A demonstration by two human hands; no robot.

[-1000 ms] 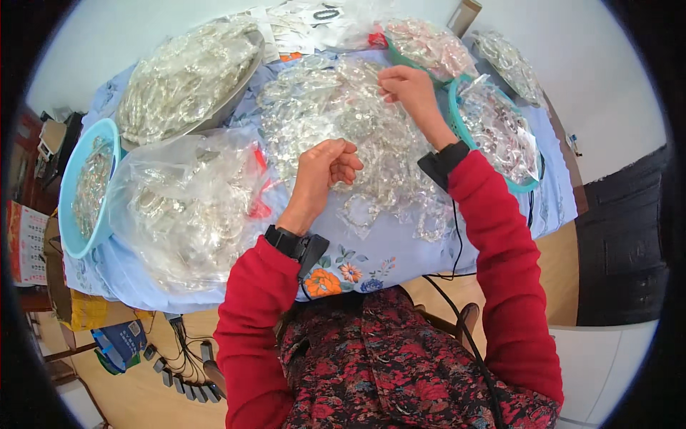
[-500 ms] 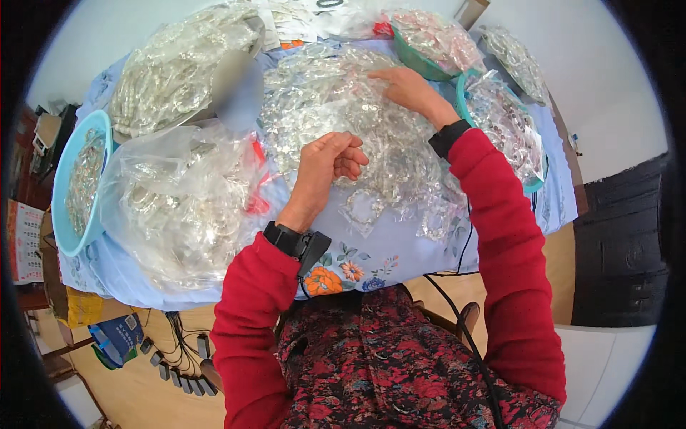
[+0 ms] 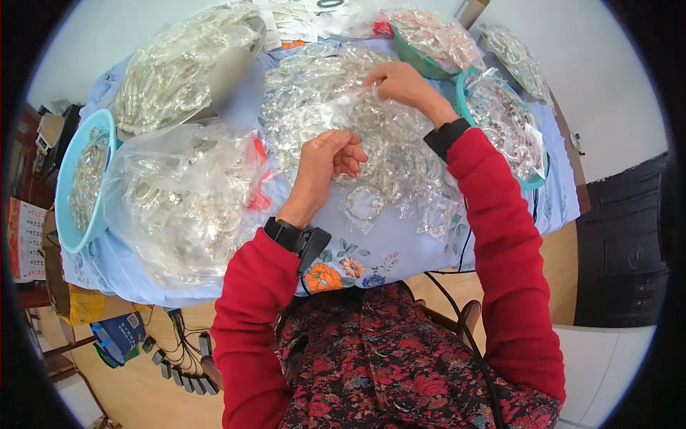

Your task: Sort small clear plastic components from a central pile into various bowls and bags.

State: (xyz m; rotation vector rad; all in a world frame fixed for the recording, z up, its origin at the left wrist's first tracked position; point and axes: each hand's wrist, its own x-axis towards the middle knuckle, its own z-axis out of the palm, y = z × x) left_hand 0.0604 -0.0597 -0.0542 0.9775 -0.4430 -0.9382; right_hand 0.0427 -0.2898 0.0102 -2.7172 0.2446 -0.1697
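Observation:
A broad pile of small clear plastic bags (image 3: 307,107) with silvery bead bracelets in them covers the middle of the table. At the pile's far right part, my right hand (image 3: 404,84) is closed, its fingertips pinching the edge of a clear bag. My left hand (image 3: 331,161) hovers over the near part of the pile, fingers loosely curled with a gap to the thumb and nothing visible in them. Just right of it, one bagged bracelet (image 3: 364,207) lies on the flowered blue tablecloth (image 3: 350,247); another bagged bracelet (image 3: 434,216) lies farther right.
To the left stand a large clear sack (image 3: 182,207) of bagged pieces and a light-blue basin (image 3: 68,214). A heaped tray (image 3: 182,71) is behind them. Filled green basket (image 3: 421,63) and teal basket (image 3: 463,100) stand at the right. A black cable (image 3: 450,304) hangs beside my lap.
The pointing fingers of my right hand have drawn in and closed on a bag edge, shifting slightly left. My left hand has hardly moved.

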